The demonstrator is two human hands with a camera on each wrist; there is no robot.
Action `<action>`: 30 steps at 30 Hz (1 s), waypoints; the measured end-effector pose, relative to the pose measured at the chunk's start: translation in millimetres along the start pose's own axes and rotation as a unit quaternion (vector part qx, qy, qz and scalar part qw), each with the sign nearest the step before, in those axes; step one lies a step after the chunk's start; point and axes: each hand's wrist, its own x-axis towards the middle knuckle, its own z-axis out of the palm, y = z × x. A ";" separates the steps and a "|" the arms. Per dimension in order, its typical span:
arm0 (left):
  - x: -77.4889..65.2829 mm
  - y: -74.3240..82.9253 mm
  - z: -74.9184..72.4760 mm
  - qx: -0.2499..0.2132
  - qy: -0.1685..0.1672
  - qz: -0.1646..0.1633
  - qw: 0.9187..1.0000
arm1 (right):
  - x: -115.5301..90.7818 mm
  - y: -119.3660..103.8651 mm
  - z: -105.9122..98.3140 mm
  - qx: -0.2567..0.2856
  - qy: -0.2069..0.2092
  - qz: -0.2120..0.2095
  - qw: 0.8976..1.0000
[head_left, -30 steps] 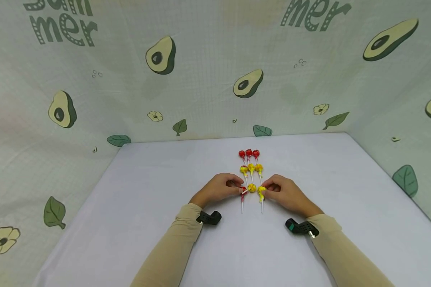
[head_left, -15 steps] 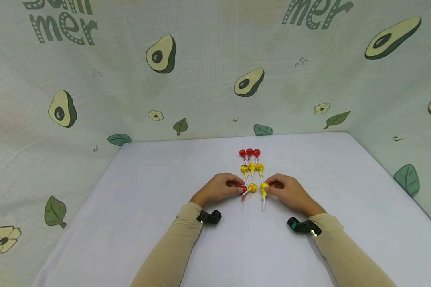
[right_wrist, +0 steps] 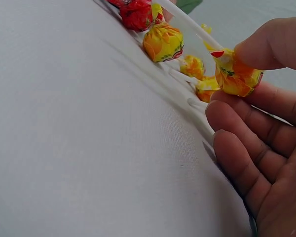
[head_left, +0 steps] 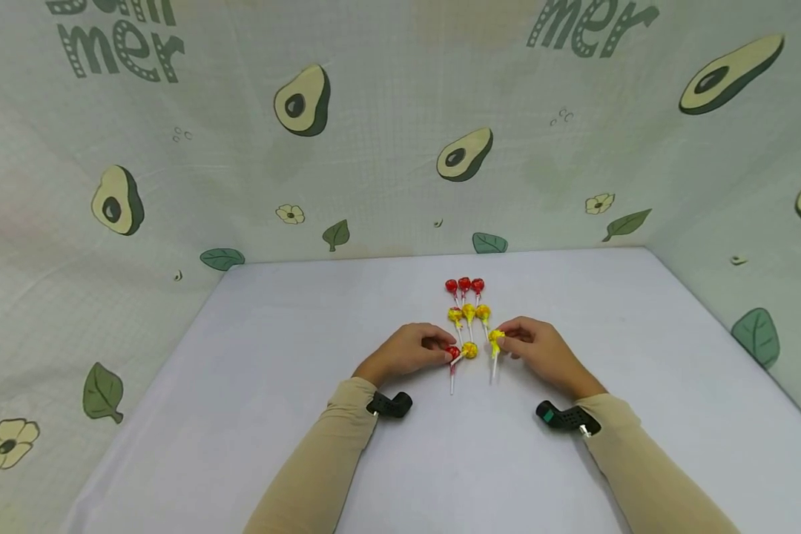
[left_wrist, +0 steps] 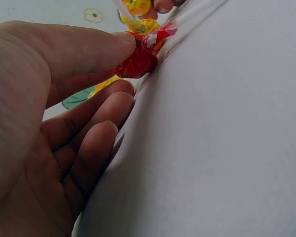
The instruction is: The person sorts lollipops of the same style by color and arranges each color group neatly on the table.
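Note:
My left hand (head_left: 414, 348) pinches the wrapped head of a red lollipop (left_wrist: 137, 60) between thumb and index finger; its white stick points toward me. Beside it on the table lies a yellow lollipop (head_left: 469, 350), whose stick slants over the red one. My right hand (head_left: 541, 354) holds another yellow lollipop (right_wrist: 236, 73) by the head with thumb and fingers, its stick hanging toward the front in the head view. Below the pinch, the other right fingers curve loosely near the table.
Behind the hands, three yellow lollipops (head_left: 469, 311) lie in a row. Farther back sit three red lollipops (head_left: 464, 283). A white cloth covers the table (head_left: 294, 341), and an avocado-print curtain (head_left: 374, 163) stands behind it. Each wrist wears a black device.
The right hand has shifted slightly right and back, taking its yellow lollipop away from the middle one. The left hand stays on the red lollipop.

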 end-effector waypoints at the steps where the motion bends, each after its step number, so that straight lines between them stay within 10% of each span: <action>1: -0.8 -0.2 -0.4 0.001 0.001 0.000 1.000 | 1.1 -0.1 0.2 0.005 0.000 0.001 1.000; 30: -1.7 -2.8 2.8 0.008 0.009 0.006 1.000 | 45.8 11.6 -16.5 -0.001 0.030 0.075 0.997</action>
